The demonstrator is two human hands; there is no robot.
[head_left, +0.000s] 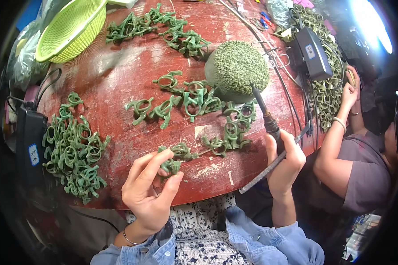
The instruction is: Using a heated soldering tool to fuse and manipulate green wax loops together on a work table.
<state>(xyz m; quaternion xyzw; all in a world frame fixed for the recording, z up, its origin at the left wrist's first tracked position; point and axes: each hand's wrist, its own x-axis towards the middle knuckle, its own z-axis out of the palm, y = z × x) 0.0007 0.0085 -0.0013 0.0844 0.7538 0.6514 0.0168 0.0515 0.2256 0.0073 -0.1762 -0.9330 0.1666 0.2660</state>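
Note:
Between the thumb and fingers of my left hand [148, 196] is a small green wax ring [170, 167], held just above the table's near edge. My right hand [287, 165] grips a soldering-iron-like pen [268, 118], its thin dark tip pointing up and away. A long, narrow grey file-like strip [265, 172] lies slantwise across the same hand. The pen's tip appears in front of a round block [236, 66] with a rough green top; whether they touch I cannot tell. Loose green rings [194, 99] lie in clusters beyond my hands.
The worn red table [119, 128] carries a ring heap [75, 150] at left and more rings [141, 24] at the back. A yellow-green basket [73, 31] stands far left. Black boxes [314, 53] and cables flank the work. At right, another person's arm [340, 119] reaches over more rings.

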